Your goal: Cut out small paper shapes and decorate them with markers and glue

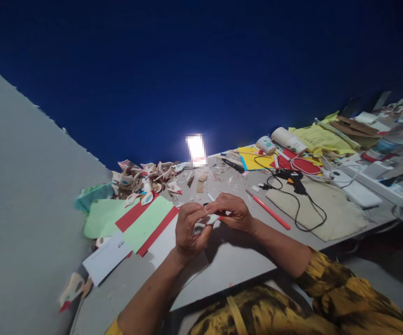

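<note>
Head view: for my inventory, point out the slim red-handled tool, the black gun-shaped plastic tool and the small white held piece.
Slim red-handled tool (pixel 271 212), head view: middle of handle.
Black gun-shaped plastic tool (pixel 299 187), head view: grip.
Small white held piece (pixel 211 219), head view: exposed surface.

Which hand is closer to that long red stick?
Right. The right hand is just left of the red stick, not touching it; the left hand is farther left.

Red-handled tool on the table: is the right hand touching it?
Apart. The head view shows a strip of tabletop between the right hand and the red-handled tool.
</note>
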{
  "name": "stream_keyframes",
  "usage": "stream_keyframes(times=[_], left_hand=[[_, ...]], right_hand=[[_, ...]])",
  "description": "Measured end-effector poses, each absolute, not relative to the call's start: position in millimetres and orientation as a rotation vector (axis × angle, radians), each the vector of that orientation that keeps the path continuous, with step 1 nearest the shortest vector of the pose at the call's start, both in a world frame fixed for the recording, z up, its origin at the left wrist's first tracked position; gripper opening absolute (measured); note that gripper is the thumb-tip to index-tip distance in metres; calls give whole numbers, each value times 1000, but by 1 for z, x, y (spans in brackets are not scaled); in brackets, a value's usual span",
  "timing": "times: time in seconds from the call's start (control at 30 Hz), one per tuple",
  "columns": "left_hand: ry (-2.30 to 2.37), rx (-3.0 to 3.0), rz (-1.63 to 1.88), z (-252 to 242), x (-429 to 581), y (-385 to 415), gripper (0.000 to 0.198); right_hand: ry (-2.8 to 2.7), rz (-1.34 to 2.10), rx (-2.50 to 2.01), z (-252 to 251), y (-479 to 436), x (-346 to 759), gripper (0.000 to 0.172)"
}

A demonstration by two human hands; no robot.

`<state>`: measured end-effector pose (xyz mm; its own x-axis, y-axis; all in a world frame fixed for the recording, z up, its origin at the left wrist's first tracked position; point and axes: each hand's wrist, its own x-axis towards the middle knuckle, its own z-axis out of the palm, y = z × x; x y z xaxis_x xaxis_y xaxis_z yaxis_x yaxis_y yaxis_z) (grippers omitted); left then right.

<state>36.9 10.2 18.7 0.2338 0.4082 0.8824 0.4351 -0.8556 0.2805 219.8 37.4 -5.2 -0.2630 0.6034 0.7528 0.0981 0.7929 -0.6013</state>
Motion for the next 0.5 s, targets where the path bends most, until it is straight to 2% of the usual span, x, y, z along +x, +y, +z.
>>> stream_keyframes(times=[0.3,0.43,0.5], left_hand=[[-860,-2540,-1757,16,33,12,29],[-1204,-2517,-1836,16,37,14,28],[-1459,-2511,-1928,18,38,15,21]], right_hand=[[-1822,625,-605,-6,40,220,13],[-1631,879,-818,-8,40,214,11],[-1521,1007,-892,-8,42,212,14]])
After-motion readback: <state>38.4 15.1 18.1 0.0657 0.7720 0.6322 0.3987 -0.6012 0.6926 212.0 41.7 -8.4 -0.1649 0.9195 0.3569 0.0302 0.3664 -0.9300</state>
